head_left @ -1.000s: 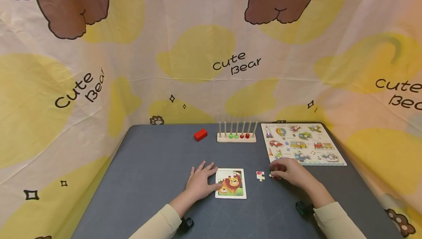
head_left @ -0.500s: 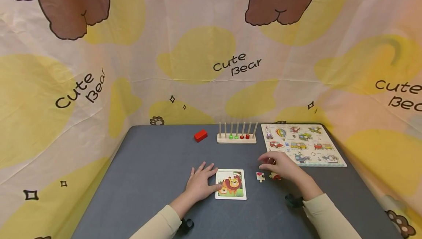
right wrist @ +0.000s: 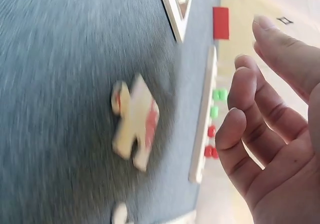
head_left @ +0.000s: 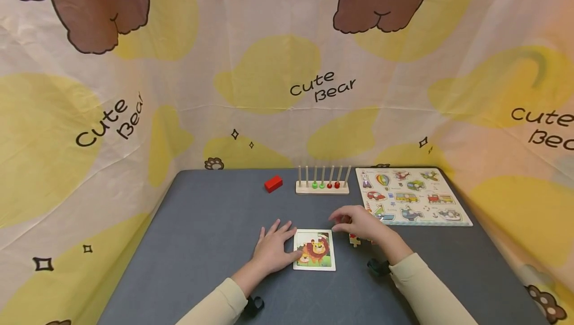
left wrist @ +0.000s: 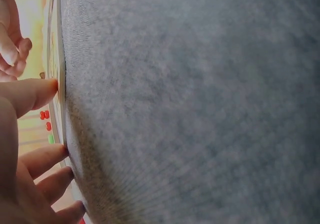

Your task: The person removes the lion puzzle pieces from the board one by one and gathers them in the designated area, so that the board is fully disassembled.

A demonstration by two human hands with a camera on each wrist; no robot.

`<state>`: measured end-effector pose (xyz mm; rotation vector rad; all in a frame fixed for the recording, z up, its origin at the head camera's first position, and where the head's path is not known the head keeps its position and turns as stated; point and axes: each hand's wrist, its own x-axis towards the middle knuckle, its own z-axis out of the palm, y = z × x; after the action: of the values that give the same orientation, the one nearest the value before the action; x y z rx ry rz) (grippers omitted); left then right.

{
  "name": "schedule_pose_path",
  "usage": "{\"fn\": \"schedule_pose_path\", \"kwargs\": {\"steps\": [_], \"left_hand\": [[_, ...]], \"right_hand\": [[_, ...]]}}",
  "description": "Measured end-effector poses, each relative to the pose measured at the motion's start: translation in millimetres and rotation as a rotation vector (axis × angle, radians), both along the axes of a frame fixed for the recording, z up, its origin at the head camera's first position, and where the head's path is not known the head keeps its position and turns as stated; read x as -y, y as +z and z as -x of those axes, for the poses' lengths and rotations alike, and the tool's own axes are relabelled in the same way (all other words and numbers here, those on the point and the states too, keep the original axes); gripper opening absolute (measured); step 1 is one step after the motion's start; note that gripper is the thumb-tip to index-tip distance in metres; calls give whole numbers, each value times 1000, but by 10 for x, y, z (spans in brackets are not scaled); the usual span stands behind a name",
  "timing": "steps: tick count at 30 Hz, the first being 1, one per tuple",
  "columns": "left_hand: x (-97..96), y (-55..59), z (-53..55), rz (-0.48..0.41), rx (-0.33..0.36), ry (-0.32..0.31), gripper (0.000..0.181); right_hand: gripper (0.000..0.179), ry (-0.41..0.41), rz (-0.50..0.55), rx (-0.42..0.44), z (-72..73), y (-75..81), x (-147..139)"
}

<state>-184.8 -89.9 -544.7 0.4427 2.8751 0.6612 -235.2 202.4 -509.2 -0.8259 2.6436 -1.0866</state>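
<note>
A white-framed lion jigsaw (head_left: 320, 250) lies flat on the grey table, with a pale bare patch at its upper left. My left hand (head_left: 270, 251) rests at its left side, thumb on the picture and a fingertip touching the frame's edge, as the left wrist view also shows. Just above the frame's upper right corner hovers my right hand (head_left: 358, 223), fingers loosely bent and nothing visible between them. Beneath it lies a loose jigsaw piece (right wrist: 137, 121), pale with a red patch. Part of another piece (right wrist: 120, 213) shows beside it, mostly cut off there.
At the back stands a wooden peg rack (head_left: 309, 190) with green and red beads. A red block (head_left: 273, 184) lies to its left. The vehicle puzzle board (head_left: 430, 221) occupies the back right. A printed cloth hangs behind the table.
My right hand has come away from the right-hand loose piece, leaving it on the table, and moved left toward the jigsaw frame. The left hand has stayed in place.
</note>
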Motion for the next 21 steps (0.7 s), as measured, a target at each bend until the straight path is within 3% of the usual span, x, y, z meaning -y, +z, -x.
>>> {"fn": "schedule_pose_path", "kwargs": {"steps": [14,21], "left_hand": [[0,-4,18,16,29,-27,81],[3,13,16,19,52,-6,82]], "right_hand": [[19,138,-63,74,116,-205,272],[23,174,-161,78,144,-198,323]]}}
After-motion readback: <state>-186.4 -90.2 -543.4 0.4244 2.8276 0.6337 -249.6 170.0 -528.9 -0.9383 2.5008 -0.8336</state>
